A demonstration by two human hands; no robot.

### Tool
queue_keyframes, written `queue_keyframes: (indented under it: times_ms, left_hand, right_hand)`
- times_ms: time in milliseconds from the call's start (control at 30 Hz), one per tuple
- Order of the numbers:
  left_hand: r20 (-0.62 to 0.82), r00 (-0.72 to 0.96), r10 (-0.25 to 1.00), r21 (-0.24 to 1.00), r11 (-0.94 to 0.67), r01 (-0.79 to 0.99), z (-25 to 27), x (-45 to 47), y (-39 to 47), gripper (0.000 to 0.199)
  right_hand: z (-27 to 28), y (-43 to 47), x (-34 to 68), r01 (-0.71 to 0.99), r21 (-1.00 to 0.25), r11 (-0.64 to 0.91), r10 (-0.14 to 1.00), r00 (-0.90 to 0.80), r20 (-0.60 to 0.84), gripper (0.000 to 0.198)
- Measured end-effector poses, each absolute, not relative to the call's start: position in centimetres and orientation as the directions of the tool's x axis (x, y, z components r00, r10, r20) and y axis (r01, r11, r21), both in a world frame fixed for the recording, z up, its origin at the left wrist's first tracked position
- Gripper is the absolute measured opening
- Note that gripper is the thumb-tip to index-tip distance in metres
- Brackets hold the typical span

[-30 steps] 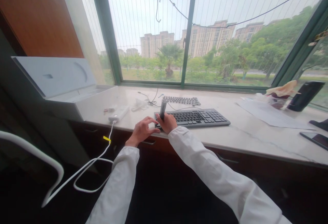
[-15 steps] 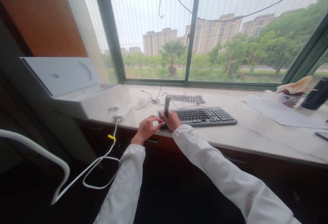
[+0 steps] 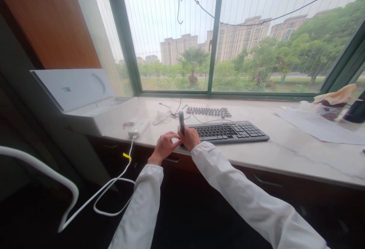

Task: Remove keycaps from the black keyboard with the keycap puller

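Note:
A dark grey keyboard (image 3: 228, 132) lies along the front edge of the counter, many of its key positions bare of caps. My right hand (image 3: 190, 138) is closed round a dark, short, stick-like tool (image 3: 181, 121) held nearly upright over the keyboard's left end. I cannot make out the tool's kind, and its lower end is hidden by the hand. Close beside it, my left hand (image 3: 167, 144) pinches thumb and forefinger together at the tool's base. Whatever lies between those fingertips is too small to name. Behind the keyboard, loose keycaps (image 3: 209, 111) stand in rows.
On the left are an open white box (image 3: 114, 116) and a white power strip (image 3: 139, 127) with a white cable (image 3: 114, 178) hanging off the edge. A thin dark cable (image 3: 172, 113) lies behind my hands. Papers (image 3: 322, 123) lie at the right, before the window.
The tool's top has tipped to the left, with my right hand turning slightly. My left hand stays pinched beside it. The whole view has shifted a little.

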State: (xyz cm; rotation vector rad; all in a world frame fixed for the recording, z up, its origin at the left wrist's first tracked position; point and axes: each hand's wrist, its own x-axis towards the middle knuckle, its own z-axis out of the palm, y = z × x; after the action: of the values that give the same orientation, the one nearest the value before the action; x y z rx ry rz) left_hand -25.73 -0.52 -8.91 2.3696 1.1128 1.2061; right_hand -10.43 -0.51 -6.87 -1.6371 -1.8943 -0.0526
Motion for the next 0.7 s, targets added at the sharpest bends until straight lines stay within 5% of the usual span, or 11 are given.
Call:
queue_keyframes:
  times_ms: [300,700]
  left_hand:
    - [0.566,0.377,0.733,0.507,-0.67,0.542,-8.8,-25.6,-0.5,0.015]
    - [0.557,0.372,0.743,0.499,-0.657,0.564,-8.7,-25.6,-0.8,0.016]
  right_hand:
    - [-7.2,0.0,-10.8,0.877,-0.46,0.135,0.888,0.098,0.449,0.031]
    - [-6.9,-0.8,-10.3,0.907,-0.364,0.211,0.878,-0.011,0.479,0.031]
